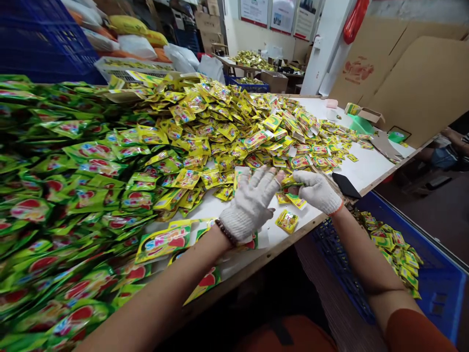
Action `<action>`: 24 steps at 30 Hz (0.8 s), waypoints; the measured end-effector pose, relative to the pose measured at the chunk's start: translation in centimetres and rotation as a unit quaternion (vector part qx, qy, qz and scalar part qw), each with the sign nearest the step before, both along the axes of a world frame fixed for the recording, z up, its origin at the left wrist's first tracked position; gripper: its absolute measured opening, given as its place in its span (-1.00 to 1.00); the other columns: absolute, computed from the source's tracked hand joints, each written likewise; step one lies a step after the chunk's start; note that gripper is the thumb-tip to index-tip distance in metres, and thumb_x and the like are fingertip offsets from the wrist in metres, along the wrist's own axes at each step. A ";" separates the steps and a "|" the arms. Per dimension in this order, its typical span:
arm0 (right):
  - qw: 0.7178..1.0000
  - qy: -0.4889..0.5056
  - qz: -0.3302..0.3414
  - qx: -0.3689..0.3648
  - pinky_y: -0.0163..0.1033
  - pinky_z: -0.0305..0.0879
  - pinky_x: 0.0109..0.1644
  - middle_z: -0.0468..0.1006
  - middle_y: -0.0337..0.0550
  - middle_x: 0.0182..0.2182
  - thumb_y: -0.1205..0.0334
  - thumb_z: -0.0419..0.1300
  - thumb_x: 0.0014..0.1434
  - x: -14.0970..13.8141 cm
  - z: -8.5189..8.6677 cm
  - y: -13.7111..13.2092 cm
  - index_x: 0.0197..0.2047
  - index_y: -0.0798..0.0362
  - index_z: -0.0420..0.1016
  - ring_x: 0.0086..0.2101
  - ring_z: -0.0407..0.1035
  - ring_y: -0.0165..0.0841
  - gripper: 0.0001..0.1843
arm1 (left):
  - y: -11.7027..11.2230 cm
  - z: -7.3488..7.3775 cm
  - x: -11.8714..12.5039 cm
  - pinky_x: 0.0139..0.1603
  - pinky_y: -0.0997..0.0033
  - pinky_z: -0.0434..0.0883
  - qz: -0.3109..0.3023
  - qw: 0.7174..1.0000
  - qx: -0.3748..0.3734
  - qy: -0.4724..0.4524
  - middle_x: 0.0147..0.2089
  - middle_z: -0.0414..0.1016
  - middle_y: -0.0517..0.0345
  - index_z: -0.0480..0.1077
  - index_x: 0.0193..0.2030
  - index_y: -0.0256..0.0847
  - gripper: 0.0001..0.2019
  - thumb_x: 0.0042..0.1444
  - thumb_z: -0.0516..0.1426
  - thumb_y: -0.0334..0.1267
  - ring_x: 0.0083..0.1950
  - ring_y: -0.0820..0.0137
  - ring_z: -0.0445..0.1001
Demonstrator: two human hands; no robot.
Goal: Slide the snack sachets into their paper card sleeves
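Both my hands wear white knit gloves with bare fingertips showing on the left one. My left hand (251,203) lies with its fingers stretched out over the near edge of the yellow packet pile (205,132), palm down. Close to its right, my right hand (315,191) has its fingers curled in on a small yellow packet (287,181), partly hidden by the fingers. A loose yellow packet (287,221) rests on the white tabletop just below the hands. Large flat printed cards (164,242) with watermelon pictures lie beneath and left of my left wrist.
Green watermelon packets (84,195) are heaped across the left. A black phone (345,186) lies at the table edge, right of my right hand. Below the table stands a blue crate (436,274) holding yellow packets. Cardboard (414,83) rises at the back right, near a seated person (445,151).
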State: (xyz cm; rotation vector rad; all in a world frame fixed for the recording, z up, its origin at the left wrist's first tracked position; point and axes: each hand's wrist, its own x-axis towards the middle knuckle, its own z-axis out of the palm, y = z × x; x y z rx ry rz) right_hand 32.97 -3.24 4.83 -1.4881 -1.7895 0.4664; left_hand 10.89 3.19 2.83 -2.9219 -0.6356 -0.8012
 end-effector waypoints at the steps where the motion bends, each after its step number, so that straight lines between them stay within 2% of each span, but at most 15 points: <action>1: 1.000 0.012 -0.023 -0.010 -0.24 0.33 -0.14 0.57 -0.19 -0.32 0.28 0.18 0.08 0.3 -0.2 -0.1 -0.24 0.06 0.62 -0.27 0.40 -0.32 -0.79 | 0.2 -0.1 -0.5 0.42 -0.28 0.04 0.019 1.000 -0.018 -0.012 0.40 0.24 -0.20 0.10 0.41 -0.25 -0.19 0.02 0.28 -0.28 0.44 -0.05 0.14; 3: 0.997 0.024 -0.060 -0.053 -0.22 0.34 -0.12 0.58 -0.19 -0.30 0.25 0.17 0.08 1.4 -1.3 -0.4 -0.20 0.04 0.63 -0.24 0.41 -0.30 -0.75 | 0.4 -0.4 -1.7 0.39 -0.20 0.14 0.046 0.998 -0.033 -0.039 0.33 0.33 -0.21 0.19 0.35 -0.25 -0.30 0.05 0.26 -0.28 0.39 -0.03 0.24; 6: 0.985 -0.041 -0.108 -0.128 -0.20 0.32 -0.08 0.53 -0.16 -0.30 0.27 0.24 -0.01 2.9 -3.6 -1.0 -0.34 0.05 0.62 -0.21 0.39 -0.27 -0.85 | 0.3 -1.4 -3.0 0.32 -0.14 0.26 0.046 0.996 -0.035 -0.068 0.23 0.43 -0.20 0.34 0.22 -0.24 -0.47 0.09 0.23 -0.28 0.30 -0.02 0.35; 8: 0.976 -0.109 -0.129 -0.136 -0.22 0.31 -0.08 0.49 -0.13 -0.27 0.28 0.28 -0.04 3.0 -4.9 -1.2 -0.47 0.08 0.56 -0.22 0.36 -0.29 -0.94 | 0.2 -2.1 -3.1 0.28 -0.08 0.33 0.031 0.995 -0.048 -0.086 0.19 0.46 -0.19 0.37 0.17 -0.26 -0.54 0.11 0.22 -0.26 0.25 0.00 0.39; 11: 0.972 -0.181 -0.101 -0.107 -0.26 0.28 -0.17 0.41 -0.18 -0.33 0.29 0.26 0.02 1.9 -5.8 -1.1 -0.52 0.07 0.47 -0.30 0.30 -0.35 -0.88 | -0.1 -2.7 -2.6 0.26 0.02 0.37 0.006 0.988 -0.106 -0.112 0.16 0.48 -0.16 0.37 0.16 -0.27 -0.57 0.16 0.19 -0.22 0.22 0.07 0.41; 13: 0.975 -0.206 -0.056 -0.067 -0.28 0.25 -0.21 0.36 -0.20 -0.36 0.34 0.22 0.06 0.8 -5.5 -1.1 -0.49 0.07 0.46 -0.31 0.27 -0.36 -0.90 | -0.1 -2.2 -2.3 0.25 0.08 0.38 0.012 0.977 -0.166 -0.131 0.16 0.48 -0.14 0.35 0.18 -0.26 -0.57 0.20 0.14 -0.16 0.22 0.12 0.43; 16: 0.963 -0.267 0.016 0.038 -0.25 0.20 -0.21 0.33 -0.16 -0.29 0.43 0.21 0.05 -1.2 -4.0 -1.3 -0.36 0.07 0.50 -0.26 0.24 -0.32 -0.91 | 0.3 -0.3 -2.6 0.21 0.10 0.39 0.062 0.959 -0.240 -0.140 0.16 0.48 -0.14 0.31 0.22 -0.25 -0.48 0.21 0.12 0.01 0.19 0.12 0.45; 18: 0.934 -0.335 0.061 0.111 -0.20 0.16 -0.21 0.35 -0.11 -0.27 0.42 0.21 0.09 -2.8 -2.4 -1.6 -0.29 0.07 0.53 -0.25 0.22 -0.28 -0.88 | 0.6 1.4 -3.1 0.12 0.11 0.42 0.080 0.954 -0.273 -0.091 0.10 0.51 -0.11 0.30 0.22 -0.22 -0.36 0.12 0.16 0.14 0.10 0.09 0.49; 21: 0.887 -0.407 0.100 0.196 -0.14 0.17 -0.16 0.42 -0.06 -0.22 0.32 0.17 0.24 -4.9 -0.2 -1.9 -0.30 0.04 0.54 -0.22 0.25 -0.25 -0.88 | 0.9 3.6 -3.8 -0.05 0.23 0.46 0.048 0.945 -0.321 0.049 -0.08 0.57 0.05 0.37 0.11 -0.14 -0.36 -0.03 0.22 0.20 -0.09 0.15 0.54; 24: 0.876 -0.405 0.107 0.239 -0.07 0.22 -0.07 0.47 -0.04 -0.09 0.32 0.11 0.29 -5.8 0.9 -1.9 -0.27 0.00 0.55 -0.07 0.29 -0.18 -0.82 | 0.8 4.2 -4.7 -0.15 0.34 0.44 0.025 0.931 -0.353 0.086 -0.17 0.58 0.15 0.43 -0.03 -0.10 -0.47 -0.06 0.24 0.17 -0.16 0.22 0.53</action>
